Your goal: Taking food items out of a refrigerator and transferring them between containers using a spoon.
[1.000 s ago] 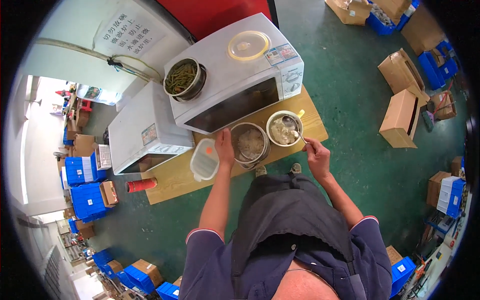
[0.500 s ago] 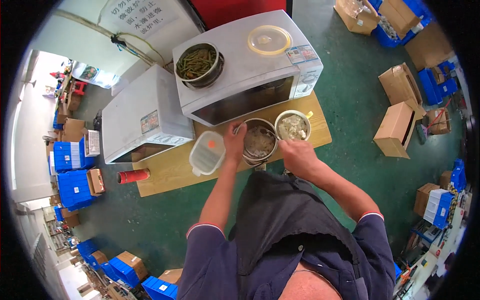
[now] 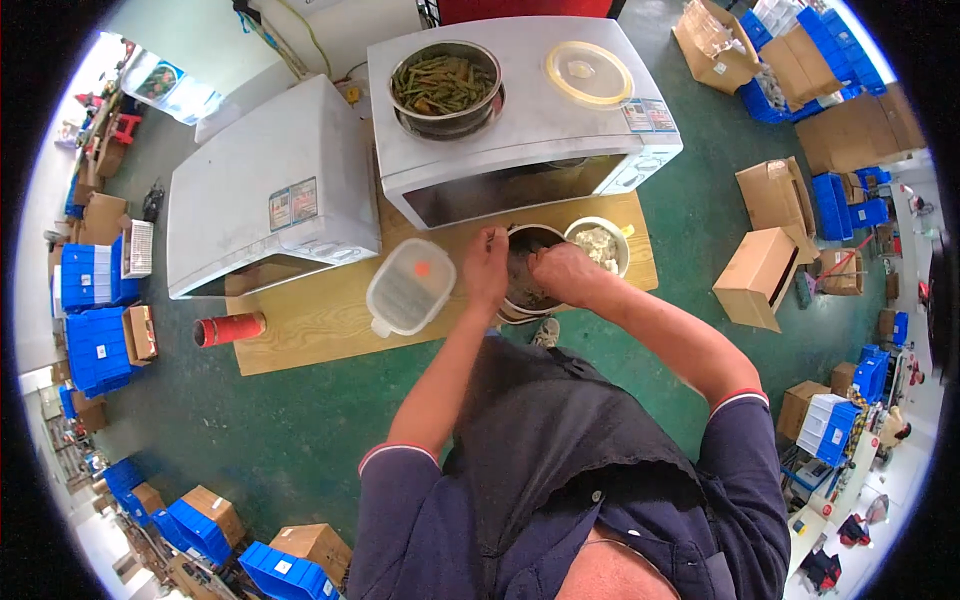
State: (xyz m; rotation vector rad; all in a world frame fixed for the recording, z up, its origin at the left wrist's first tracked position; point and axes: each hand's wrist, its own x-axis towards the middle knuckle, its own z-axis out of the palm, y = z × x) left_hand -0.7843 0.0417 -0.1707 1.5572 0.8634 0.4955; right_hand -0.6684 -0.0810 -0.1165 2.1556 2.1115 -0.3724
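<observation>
On the wooden tabletop in front of me stands a round metal pot (image 3: pixel 516 317). My left hand (image 3: pixel 487 266) grips its left rim, fingers closed. Over the pot's opening, my right hand (image 3: pixel 566 274) is closed in a fist-like grip, and what it holds is hidden. The dim contents are partly covered by this hand. Just right of the pot is a pale bowl (image 3: pixel 627 258) with whitish, lumpy food (image 3: pixel 597 243) in it. Left of my left hand lies a translucent plastic container (image 3: pixel 411 290) with an orange spot.
Behind the pot stands a microwave (image 3: pixel 520 125), carrying a metal bowl (image 3: pixel 452 123) of green beans and a yellow-rimmed round lid (image 3: pixel 590 73). Another microwave (image 3: pixel 265 165) is at left. A red cylinder (image 3: pixel 229 330) lies at the table's (image 3: pixel 320 335) left end. Cardboard boxes (image 3: pixel 757 277) sit on the right floor.
My right hand has moved left, from beside the pale bowl to over the metal pot. My left hand stays at the pot's rim. The whole view has shifted slightly.
</observation>
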